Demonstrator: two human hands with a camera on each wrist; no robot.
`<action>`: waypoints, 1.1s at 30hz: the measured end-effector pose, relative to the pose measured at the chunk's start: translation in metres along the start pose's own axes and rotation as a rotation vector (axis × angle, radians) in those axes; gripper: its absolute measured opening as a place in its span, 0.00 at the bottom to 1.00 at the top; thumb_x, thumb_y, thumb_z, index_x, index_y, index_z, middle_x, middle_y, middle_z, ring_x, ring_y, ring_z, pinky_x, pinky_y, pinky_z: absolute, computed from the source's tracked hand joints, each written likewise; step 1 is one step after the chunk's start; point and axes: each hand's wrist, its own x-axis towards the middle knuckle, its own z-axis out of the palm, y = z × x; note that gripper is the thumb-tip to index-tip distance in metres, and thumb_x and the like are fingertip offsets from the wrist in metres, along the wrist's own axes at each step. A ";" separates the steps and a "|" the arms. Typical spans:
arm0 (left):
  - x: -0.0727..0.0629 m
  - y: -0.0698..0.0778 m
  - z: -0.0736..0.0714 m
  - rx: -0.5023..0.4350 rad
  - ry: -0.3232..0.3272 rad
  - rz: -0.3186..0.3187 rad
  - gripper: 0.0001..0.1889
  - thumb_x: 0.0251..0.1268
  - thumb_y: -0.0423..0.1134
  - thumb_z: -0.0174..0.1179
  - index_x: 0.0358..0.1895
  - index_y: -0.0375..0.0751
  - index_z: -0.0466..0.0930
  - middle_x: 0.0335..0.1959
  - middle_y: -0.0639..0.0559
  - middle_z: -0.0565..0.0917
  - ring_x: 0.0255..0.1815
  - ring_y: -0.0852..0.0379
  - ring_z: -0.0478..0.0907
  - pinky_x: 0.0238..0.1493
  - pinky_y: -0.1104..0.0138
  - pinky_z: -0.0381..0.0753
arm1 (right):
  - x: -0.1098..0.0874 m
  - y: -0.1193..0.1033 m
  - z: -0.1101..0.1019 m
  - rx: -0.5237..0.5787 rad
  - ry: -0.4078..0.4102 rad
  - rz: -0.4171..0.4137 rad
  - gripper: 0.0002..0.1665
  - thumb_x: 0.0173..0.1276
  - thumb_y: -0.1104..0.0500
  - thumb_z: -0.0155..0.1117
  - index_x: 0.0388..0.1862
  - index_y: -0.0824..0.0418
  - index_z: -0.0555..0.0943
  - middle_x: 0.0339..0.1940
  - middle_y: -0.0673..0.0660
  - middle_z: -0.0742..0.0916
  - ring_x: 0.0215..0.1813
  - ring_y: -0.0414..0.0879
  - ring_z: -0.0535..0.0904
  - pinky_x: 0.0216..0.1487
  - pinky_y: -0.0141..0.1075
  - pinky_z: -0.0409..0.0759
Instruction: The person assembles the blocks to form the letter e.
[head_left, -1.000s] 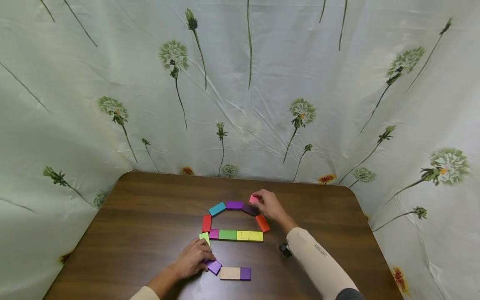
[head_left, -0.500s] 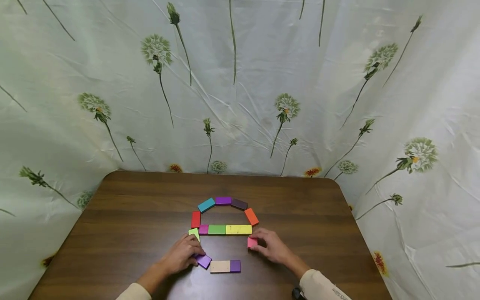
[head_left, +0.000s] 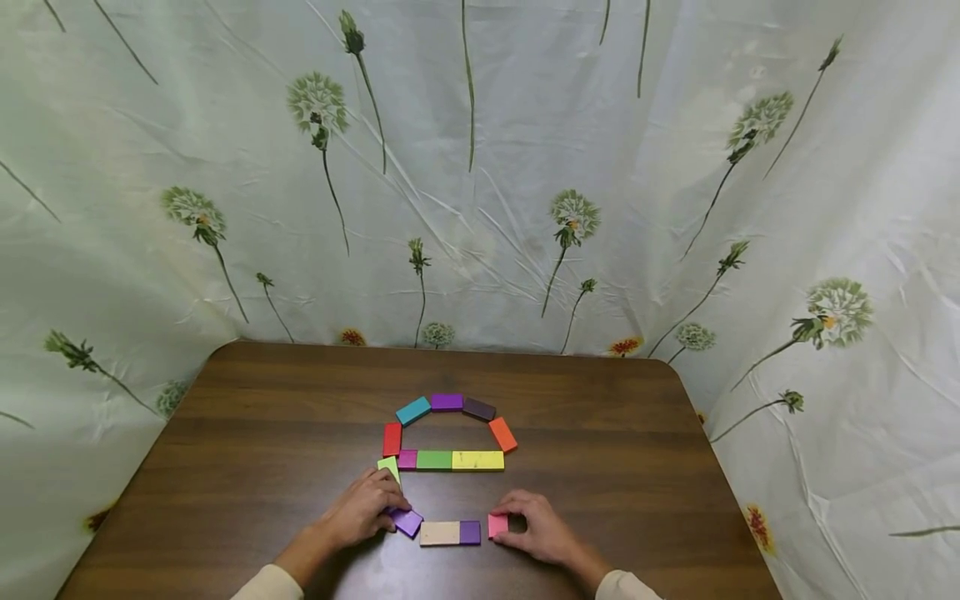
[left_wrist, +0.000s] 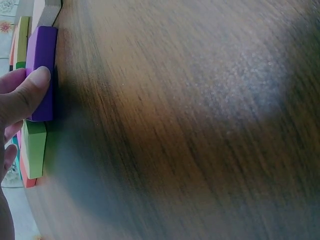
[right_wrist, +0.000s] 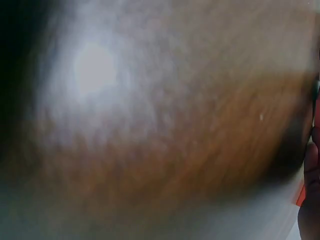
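Note:
My right hand pinches a small pink block between thumb and fingers, just right of a dark purple block. A narrow gap separates the two. That purple block touches a beige block. At the beige block's left, my left hand holds a slanted light purple block. Seen in the left wrist view, the thumb lies against the side of this purple block. A lime green block is partly hidden behind the left fingers. The right wrist view is blurred.
Farther back, red, blue, purple, dark brown and orange blocks form an arch. Under it runs a row of magenta, green and yellow blocks. A flowered curtain hangs behind the wooden table.
My right hand has carried the pink block from behind the arch toward me, down beside the front row. The left hand stays on the light purple block. The head view has shifted slightly.

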 end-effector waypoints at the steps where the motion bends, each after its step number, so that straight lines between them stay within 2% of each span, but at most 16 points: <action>1: 0.000 0.000 0.000 -0.003 -0.006 -0.006 0.14 0.40 0.38 0.76 0.35 0.48 0.88 0.31 0.63 0.83 0.39 0.61 0.73 0.42 0.62 0.69 | 0.000 0.000 0.002 -0.002 0.014 -0.009 0.15 0.59 0.55 0.72 0.43 0.59 0.86 0.41 0.46 0.84 0.46 0.38 0.79 0.49 0.36 0.78; 8: 0.000 -0.001 0.001 0.000 -0.001 0.004 0.14 0.39 0.38 0.76 0.35 0.48 0.88 0.31 0.63 0.83 0.39 0.60 0.73 0.42 0.62 0.69 | 0.000 0.002 0.011 0.007 0.088 -0.058 0.14 0.55 0.57 0.76 0.40 0.59 0.86 0.38 0.46 0.85 0.44 0.37 0.79 0.47 0.34 0.78; 13: 0.000 -0.001 0.001 0.003 0.017 0.016 0.14 0.38 0.38 0.76 0.34 0.48 0.87 0.30 0.63 0.82 0.38 0.61 0.73 0.40 0.64 0.69 | 0.001 0.004 0.014 0.000 0.106 -0.074 0.14 0.54 0.56 0.76 0.39 0.57 0.87 0.37 0.45 0.85 0.43 0.37 0.79 0.46 0.34 0.77; 22: 0.000 -0.001 0.000 0.004 0.008 0.023 0.14 0.37 0.38 0.76 0.34 0.47 0.88 0.31 0.64 0.83 0.38 0.61 0.73 0.41 0.63 0.69 | 0.000 0.003 0.018 0.023 0.134 -0.090 0.14 0.52 0.55 0.78 0.37 0.57 0.87 0.36 0.45 0.86 0.42 0.36 0.78 0.45 0.32 0.76; 33: 0.000 0.000 0.001 0.007 0.007 0.014 0.14 0.37 0.37 0.76 0.34 0.48 0.88 0.31 0.64 0.84 0.39 0.61 0.73 0.41 0.63 0.69 | 0.001 0.000 0.017 0.024 0.105 -0.030 0.14 0.54 0.53 0.76 0.38 0.56 0.87 0.37 0.45 0.87 0.42 0.35 0.78 0.45 0.33 0.75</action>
